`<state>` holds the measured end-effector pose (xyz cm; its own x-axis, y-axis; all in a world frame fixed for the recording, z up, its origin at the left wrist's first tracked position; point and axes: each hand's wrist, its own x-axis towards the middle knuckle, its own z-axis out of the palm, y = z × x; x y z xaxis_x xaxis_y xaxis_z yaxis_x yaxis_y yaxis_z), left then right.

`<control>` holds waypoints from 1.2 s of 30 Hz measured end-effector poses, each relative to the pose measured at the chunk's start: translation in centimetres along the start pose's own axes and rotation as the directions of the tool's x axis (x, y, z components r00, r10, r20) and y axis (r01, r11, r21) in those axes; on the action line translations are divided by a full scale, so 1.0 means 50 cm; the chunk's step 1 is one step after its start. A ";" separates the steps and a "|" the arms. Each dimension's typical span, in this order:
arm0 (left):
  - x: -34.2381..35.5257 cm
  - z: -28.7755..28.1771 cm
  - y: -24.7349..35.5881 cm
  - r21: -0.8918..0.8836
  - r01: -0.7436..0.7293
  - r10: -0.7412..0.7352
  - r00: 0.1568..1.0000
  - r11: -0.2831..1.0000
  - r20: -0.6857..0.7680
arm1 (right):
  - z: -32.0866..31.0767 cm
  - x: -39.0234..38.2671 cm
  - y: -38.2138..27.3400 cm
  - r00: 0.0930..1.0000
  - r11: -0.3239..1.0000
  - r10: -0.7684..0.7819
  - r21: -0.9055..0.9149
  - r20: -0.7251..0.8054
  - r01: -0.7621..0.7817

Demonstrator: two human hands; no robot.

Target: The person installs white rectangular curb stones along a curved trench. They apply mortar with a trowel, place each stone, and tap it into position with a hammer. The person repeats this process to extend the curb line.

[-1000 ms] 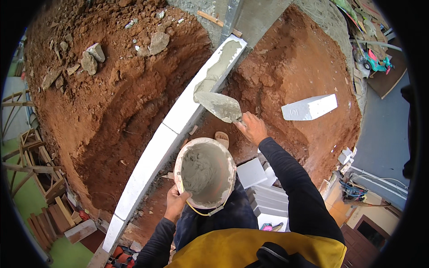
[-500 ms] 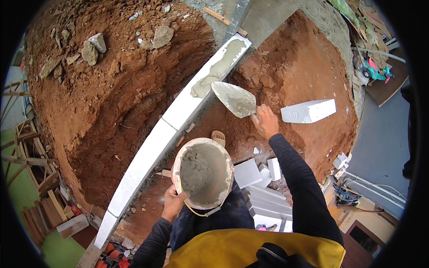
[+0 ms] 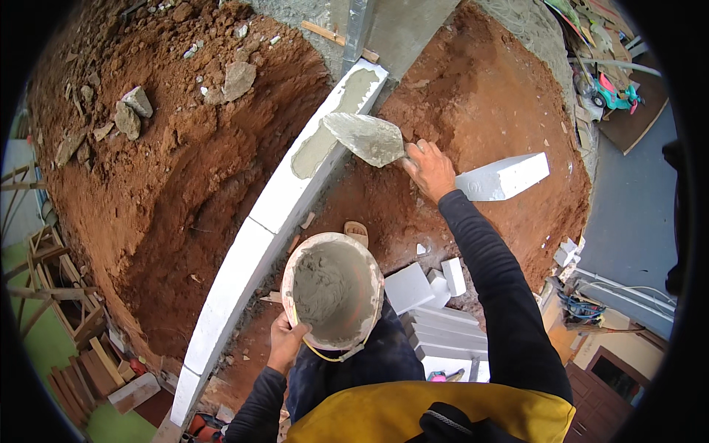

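A row of white blocks (image 3: 244,255) forms a low wall running from lower left to the far end, with grey mortar (image 3: 314,153) spread along the top of its farthest block. My right hand (image 3: 432,171) is closed round the handle of a trowel (image 3: 365,138). The mortar-smeared blade covers part of the mortar and the wall's right edge; whether it touches is hard to tell. My left hand (image 3: 286,341) grips the near left rim of a bucket (image 3: 360,295), tilted in front of my legs. Wet mortar (image 3: 321,288) lies inside it.
A loose white block (image 3: 506,177) rests on the soil right of my right hand. More white blocks (image 3: 443,328) are stacked beside my legs. Red soil (image 3: 170,199) dips left of the wall, with rocks (image 3: 240,80) on it. A metal post (image 3: 358,33) stands at the wall's far end.
The view has shifted, so the wall appears farther left. My right hand has moved the trowel away from me along the wall. The mortar's near end looks broader and smoother. My left hand keeps the bucket.
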<state>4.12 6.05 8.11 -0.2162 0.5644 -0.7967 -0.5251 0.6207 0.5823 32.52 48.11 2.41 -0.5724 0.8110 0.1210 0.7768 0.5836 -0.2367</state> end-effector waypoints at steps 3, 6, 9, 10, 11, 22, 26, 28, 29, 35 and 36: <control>0.005 0.008 0.006 0.033 -0.016 0.016 1.000 0.999 0.012 | -0.005 -0.019 0.031 0.997 0.997 0.072 0.040 0.014 -0.072; 0.010 0.013 0.012 0.048 0.016 -0.017 1.000 0.999 0.016 | 0.014 -0.037 0.036 0.981 0.975 0.193 0.107 0.021 -0.195; 0.019 0.019 0.015 0.074 0.058 -0.060 0.998 0.996 0.017 | 0.072 -0.017 0.020 0.968 0.939 0.236 0.277 -0.087 -0.204; 0.024 0.021 0.016 0.099 0.065 -0.066 0.998 0.993 0.006 | 0.101 0.003 0.012 0.962 0.932 0.267 0.270 -0.057 -0.242; 0.027 0.026 0.015 0.104 0.058 -0.060 0.998 0.993 0.019 | 0.133 0.026 0.002 0.958 0.924 0.280 0.288 -0.058 -0.252; 0.032 0.061 0.030 0.070 0.023 -0.025 0.999 0.997 0.035 | 0.097 -0.065 0.040 0.952 0.930 0.304 0.228 -0.042 -0.287; 0.040 0.071 0.031 0.105 0.008 -0.011 1.000 0.994 0.026 | 0.084 0.040 0.070 0.994 0.993 0.074 0.094 -0.086 -0.066; 0.040 0.072 0.029 0.095 0.024 -0.025 1.000 0.995 0.012 | 0.087 0.079 0.093 0.979 0.977 0.195 0.099 -0.053 -0.189; 0.038 0.071 0.028 0.090 0.016 -0.017 1.000 0.996 0.012 | 0.089 0.093 0.102 0.962 0.959 0.272 0.085 -0.033 -0.269; 0.037 0.056 0.022 0.071 -0.009 0.008 1.000 0.997 0.016 | 0.058 0.044 0.116 0.936 0.911 0.347 0.218 0.052 -0.350; 0.038 0.054 0.021 0.065 0.013 -0.013 1.000 0.998 0.005 | 0.049 0.031 0.112 0.921 0.903 0.383 0.181 0.075 -0.390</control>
<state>5.41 9.23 7.65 -0.2046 0.5591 -0.8035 -0.4735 0.6619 0.5812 35.33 52.55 -1.08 -0.2492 0.9671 -0.0519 0.8770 0.2026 -0.4356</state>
